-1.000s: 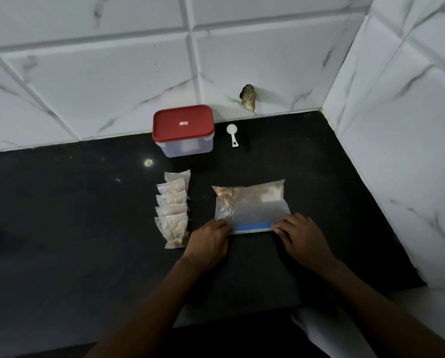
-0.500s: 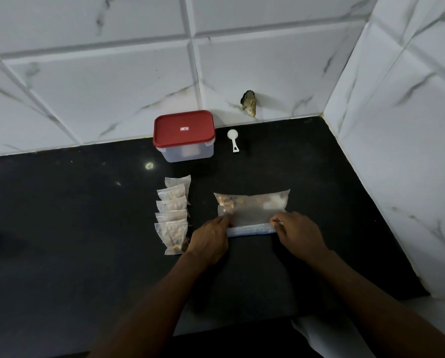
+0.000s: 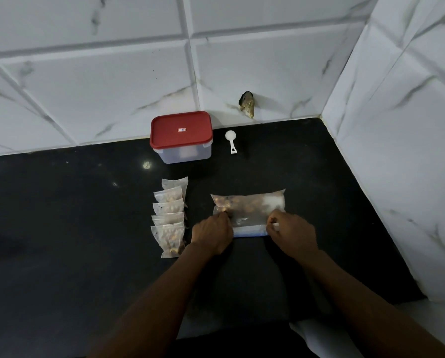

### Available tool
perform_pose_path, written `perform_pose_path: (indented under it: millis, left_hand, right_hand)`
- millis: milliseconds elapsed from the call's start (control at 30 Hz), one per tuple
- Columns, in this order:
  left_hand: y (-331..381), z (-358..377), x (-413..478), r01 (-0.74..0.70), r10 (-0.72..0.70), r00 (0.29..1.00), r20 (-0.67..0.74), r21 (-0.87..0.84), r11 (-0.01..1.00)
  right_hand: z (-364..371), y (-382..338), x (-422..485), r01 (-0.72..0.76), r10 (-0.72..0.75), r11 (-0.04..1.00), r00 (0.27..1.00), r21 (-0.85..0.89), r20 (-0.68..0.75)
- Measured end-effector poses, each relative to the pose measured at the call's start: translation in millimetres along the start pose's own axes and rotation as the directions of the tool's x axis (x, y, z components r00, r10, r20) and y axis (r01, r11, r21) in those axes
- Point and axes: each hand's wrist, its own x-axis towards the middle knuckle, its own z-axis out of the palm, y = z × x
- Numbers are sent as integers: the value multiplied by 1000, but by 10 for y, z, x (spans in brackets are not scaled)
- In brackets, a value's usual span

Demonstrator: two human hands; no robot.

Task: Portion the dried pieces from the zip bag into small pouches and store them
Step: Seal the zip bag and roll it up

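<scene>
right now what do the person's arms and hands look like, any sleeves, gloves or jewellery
The left hand and right hand are bare: no gloves, and no rings that show in this dim light. The left forearm and right forearm are bare too, with no sleeve, watch or bracelet in view down to the frame's edge.

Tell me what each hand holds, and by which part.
Both grip the zip bag by its near edge: left hand the left end, right hand the right.

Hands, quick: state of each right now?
Left hand: closed, pinching the zip bag at its left end.
Right hand: closed, pinching the same bag at its right end.
</scene>
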Motion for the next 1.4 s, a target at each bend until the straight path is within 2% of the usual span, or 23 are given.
perform_pose_path:
  millis: [67,167,233,333,500,667,933,1400]
  left_hand:
    - [-36,12,-41,-5,3,999,-54,-41,999]
    - [-128,65,-125,-85,74,987,-141,-71,994]
    - [-183,112,-164,-139,126,973,-191,-55,989]
    - [-197,132,-175,-154,171,943,-286,82,985]
    - [-166,221,-241,-328,341,908,-243,93,940]
    - [-264,324,-301,-323,321,922,-214,28,946]
    - [-196,211,-158,-283,285,944,-169,37,959]
    - [-82,-5,95,-135,130,990,-45,-125,983]
  right_hand:
    - [3,23,-29,-33,34,999,998,31,-51]
    - [-6,40,-64,-63,75,992,991,108,-108]
    - [-11,58,-70,-57,67,996,984,68,-163]
    - [22,60,-52,14,-24,999,980,-53,-198]
    - [152,53,-131,202,-167,971,958,131,-233]
    - [185,197,-246,276,-269,961,950,22,-161]
    - [166,168,-114,235,-241,969,965,-72,-98]
    - [71,70,60,110,-110,994,994,1,26]
